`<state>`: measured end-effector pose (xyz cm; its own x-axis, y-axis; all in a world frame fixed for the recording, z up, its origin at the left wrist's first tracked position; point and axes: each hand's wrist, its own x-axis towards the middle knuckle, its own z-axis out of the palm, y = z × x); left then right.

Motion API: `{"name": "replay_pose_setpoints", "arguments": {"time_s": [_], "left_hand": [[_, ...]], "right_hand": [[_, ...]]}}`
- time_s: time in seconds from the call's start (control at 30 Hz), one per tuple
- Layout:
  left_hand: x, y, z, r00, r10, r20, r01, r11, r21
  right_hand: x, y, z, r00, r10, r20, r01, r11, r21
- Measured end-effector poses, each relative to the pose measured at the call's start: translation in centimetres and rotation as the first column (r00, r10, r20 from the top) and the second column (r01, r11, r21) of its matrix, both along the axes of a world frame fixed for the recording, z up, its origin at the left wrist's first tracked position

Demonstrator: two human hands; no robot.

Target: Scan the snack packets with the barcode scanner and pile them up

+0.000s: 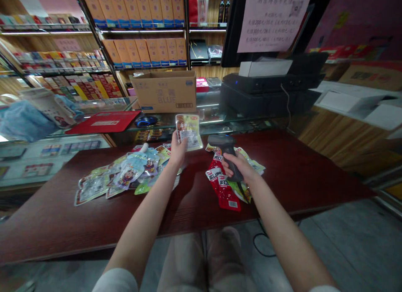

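Note:
My left hand (178, 151) grips a yellow-green snack packet (189, 132) and holds it upright above the dark red counter (301, 170), its printed label facing me. My right hand (236, 166) is wrapped round the handle of a dark grey barcode scanner (223, 143), whose head points toward the packet from the right. Under the left arm lies a spread of several pale snack packets (125, 174). Beneath the right hand lie red snack packets (223, 189) and a few yellow-green ones.
A cardboard box (165, 91), a blue mouse (146, 121) and a red mat (105, 121) sit on the glass case behind the counter. A black register with printer (270, 89) stands at the right. Shelves of boxed goods fill the back wall.

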<state>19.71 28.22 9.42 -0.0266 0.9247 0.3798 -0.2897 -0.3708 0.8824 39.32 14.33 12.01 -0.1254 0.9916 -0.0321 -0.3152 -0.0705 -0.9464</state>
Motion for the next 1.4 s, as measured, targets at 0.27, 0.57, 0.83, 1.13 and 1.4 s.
{"name": "replay_pose_setpoints", "arguments": {"time_s": [0.27,0.57,0.83,1.13,1.4], "left_hand": [[-1.5,0.6,-2.0,1.0,-0.004,0.016,0.005,1.0,-0.017],[-1.3,0.6,-2.5,1.0,-0.026,0.004,0.027,0.999,-0.02],[-1.2,0.8,-2.4,1.0,0.007,0.006,-0.007,1.0,-0.001],[-2.5,-0.3,-0.7,0.976,0.105,-0.189,-0.1,0.994,0.038],[-8.0,-3.6,5.4,0.627,0.414,-0.66,-0.376,0.903,0.209]], "right_hand": [[-2.0,0.2,-0.8,0.998,0.064,-0.016,-0.065,0.997,-0.034],[-1.9,0.0,-0.6,0.999,0.03,-0.022,-0.031,0.998,-0.053],[-1.8,0.0,-0.9,0.999,0.036,0.021,-0.036,0.999,-0.005],[-1.5,-0.2,-0.7,0.999,0.024,-0.025,-0.024,1.0,-0.011],[-1.2,-0.4,-0.7,0.997,0.045,-0.056,-0.044,0.999,0.006]]}}
